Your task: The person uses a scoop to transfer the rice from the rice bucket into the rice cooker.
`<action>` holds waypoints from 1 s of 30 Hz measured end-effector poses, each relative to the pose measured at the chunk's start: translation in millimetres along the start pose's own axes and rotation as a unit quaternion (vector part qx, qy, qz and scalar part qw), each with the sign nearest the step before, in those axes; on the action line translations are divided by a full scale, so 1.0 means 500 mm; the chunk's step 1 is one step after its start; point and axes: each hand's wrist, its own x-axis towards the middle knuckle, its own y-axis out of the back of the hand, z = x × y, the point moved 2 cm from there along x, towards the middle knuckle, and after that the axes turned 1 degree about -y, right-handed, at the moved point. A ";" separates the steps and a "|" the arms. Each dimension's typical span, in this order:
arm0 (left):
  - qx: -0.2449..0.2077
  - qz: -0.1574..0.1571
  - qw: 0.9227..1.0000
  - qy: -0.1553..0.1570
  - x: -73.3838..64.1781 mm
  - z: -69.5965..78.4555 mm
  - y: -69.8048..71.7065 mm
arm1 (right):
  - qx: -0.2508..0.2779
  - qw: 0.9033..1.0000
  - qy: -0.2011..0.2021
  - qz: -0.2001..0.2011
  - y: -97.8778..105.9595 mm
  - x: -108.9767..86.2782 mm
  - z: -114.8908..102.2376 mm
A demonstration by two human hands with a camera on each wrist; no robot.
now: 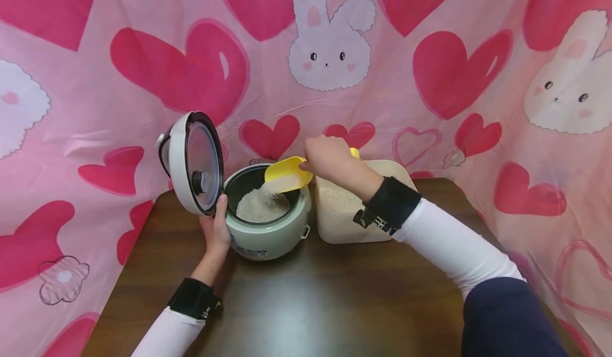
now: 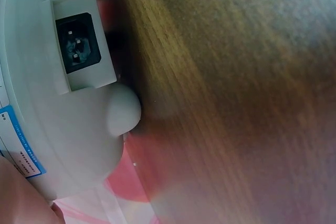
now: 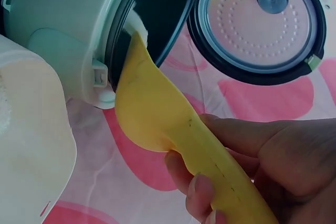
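A pale green rice cooker (image 1: 268, 240) stands on the table, its lid (image 1: 179, 166) raised to the left. White rice (image 1: 260, 206) lies in its dark inner pot. My right hand (image 1: 334, 158) grips the handle of a yellow scoop (image 3: 157, 111), fingers and thumb wrapped round it. The scoop tilts over the pot, and rice slides off its front edge onto the rice below. My left hand (image 1: 216, 232) rests against the cooker's left side, thumb straight up to the rim beside the lid; its other fingers are mostly hidden.
Right of the cooker, a cream bin (image 1: 354, 229) holds more rice (image 1: 339, 198), partly behind my right forearm. A power socket (image 2: 79, 43) sits low on the cooker's side. Behind the brown wooden table (image 1: 334, 304) hangs a pink curtain (image 1: 268, 96) with hearts and rabbits.
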 end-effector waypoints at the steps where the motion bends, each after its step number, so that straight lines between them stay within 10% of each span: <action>1: 0.001 0.000 1.000 0.001 0.000 -0.001 0.001 | -0.003 1.000 -0.001 0.002 -0.001 0.001 -0.002; 18: 0.004 -0.007 1.000 -0.003 0.002 0.004 -0.001 | -0.010 0.999 0.010 0.034 -0.033 -0.007 0.009; 30: 0.007 -0.003 1.000 -0.005 0.000 0.005 -0.001 | 0.126 0.992 0.020 0.003 -0.060 -0.004 0.085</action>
